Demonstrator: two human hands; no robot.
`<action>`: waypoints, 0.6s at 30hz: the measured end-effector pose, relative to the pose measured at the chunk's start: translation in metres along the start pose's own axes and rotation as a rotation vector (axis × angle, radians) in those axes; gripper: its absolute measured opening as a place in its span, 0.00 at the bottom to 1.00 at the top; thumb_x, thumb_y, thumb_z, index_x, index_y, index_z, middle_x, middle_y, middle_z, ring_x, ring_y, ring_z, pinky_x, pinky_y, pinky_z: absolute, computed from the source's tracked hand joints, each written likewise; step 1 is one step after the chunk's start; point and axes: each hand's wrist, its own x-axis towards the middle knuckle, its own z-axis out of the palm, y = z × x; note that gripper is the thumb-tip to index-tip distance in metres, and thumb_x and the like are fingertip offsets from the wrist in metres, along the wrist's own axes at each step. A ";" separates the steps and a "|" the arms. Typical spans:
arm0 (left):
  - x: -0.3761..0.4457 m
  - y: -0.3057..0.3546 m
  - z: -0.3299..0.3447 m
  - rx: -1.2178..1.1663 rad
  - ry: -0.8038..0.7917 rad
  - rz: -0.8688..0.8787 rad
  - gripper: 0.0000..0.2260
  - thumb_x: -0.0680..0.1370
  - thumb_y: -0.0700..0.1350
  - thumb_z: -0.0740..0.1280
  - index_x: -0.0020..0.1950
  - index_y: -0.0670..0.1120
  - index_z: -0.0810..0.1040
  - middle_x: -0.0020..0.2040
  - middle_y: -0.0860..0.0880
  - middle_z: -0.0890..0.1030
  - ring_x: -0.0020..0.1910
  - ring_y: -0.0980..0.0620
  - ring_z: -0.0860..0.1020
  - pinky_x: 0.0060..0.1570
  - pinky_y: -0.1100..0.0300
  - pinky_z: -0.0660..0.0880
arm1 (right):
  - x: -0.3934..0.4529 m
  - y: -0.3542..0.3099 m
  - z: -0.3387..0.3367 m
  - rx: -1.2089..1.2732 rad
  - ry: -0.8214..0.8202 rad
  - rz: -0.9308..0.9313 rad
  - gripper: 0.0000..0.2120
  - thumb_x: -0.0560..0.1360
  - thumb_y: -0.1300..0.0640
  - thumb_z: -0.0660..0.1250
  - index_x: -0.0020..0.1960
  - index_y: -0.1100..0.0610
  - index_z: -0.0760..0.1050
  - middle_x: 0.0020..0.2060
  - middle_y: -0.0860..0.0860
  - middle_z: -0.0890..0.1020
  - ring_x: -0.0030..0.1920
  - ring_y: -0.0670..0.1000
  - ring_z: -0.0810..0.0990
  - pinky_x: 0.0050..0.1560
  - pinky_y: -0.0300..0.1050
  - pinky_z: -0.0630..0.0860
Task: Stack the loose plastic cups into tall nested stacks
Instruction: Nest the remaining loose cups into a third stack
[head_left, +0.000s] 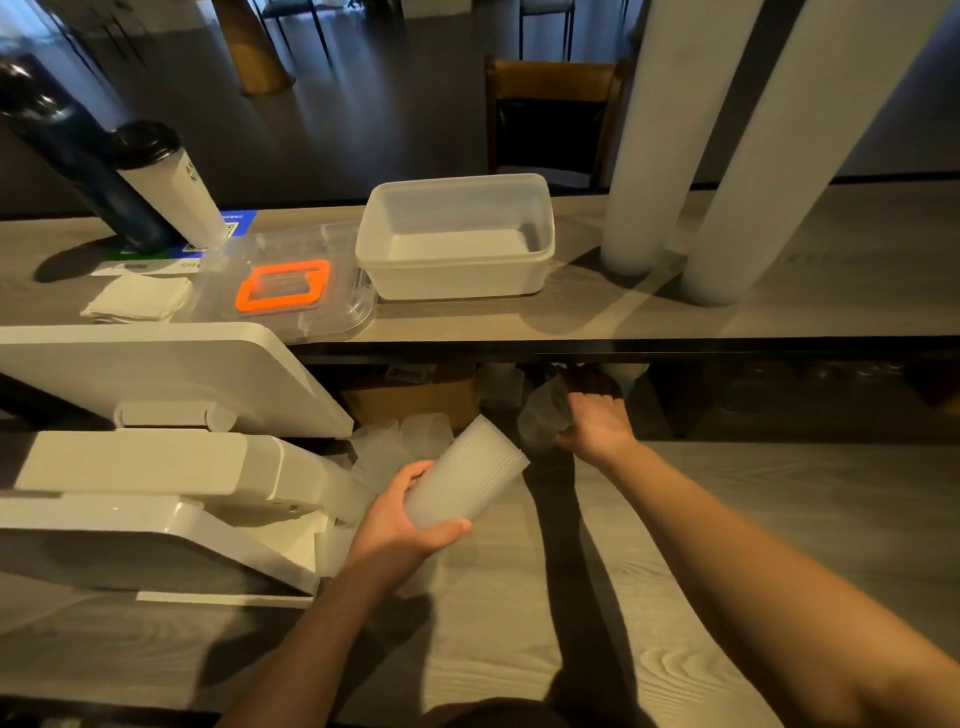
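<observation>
My left hand (400, 525) grips a short nested stack of frosted plastic cups (467, 478), tilted with its open end pointing up and to the right. My right hand (597, 421) reaches under the raised counter and holds a single clear cup (543, 415) lying on its side. Several loose frosted cups (405, 441) stand behind the stack, beside the white machine. Two tall nested cup stacks (670, 135) (795, 150) rise from the upper counter at the right.
A white point-of-sale machine (156, 467) fills the left of the lower wooden counter (727, 519). On the upper shelf (857, 291) sit a white plastic tub (457, 239), a clear lid with an orange ring (283, 286), napkins (140, 296) and dark bottles (78, 150).
</observation>
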 end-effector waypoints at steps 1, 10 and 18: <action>0.002 0.000 0.000 -0.009 -0.001 0.000 0.31 0.68 0.49 0.80 0.65 0.59 0.67 0.57 0.59 0.71 0.53 0.59 0.73 0.42 0.70 0.71 | 0.004 0.001 0.003 -0.007 -0.005 -0.015 0.16 0.75 0.48 0.72 0.60 0.52 0.75 0.54 0.52 0.80 0.57 0.55 0.78 0.62 0.51 0.72; 0.009 -0.005 0.000 -0.069 -0.030 -0.040 0.31 0.68 0.47 0.80 0.65 0.58 0.67 0.58 0.60 0.71 0.54 0.56 0.74 0.44 0.66 0.74 | 0.015 0.008 0.007 -0.061 -0.088 -0.075 0.04 0.78 0.51 0.67 0.53 0.48 0.77 0.48 0.49 0.81 0.52 0.52 0.81 0.55 0.47 0.77; 0.003 -0.010 -0.003 -0.038 -0.030 -0.043 0.38 0.60 0.59 0.78 0.66 0.58 0.66 0.59 0.58 0.71 0.56 0.56 0.74 0.48 0.62 0.76 | -0.016 0.002 -0.002 -0.068 -0.209 -0.175 0.35 0.71 0.45 0.74 0.73 0.50 0.63 0.67 0.51 0.75 0.70 0.56 0.68 0.72 0.55 0.60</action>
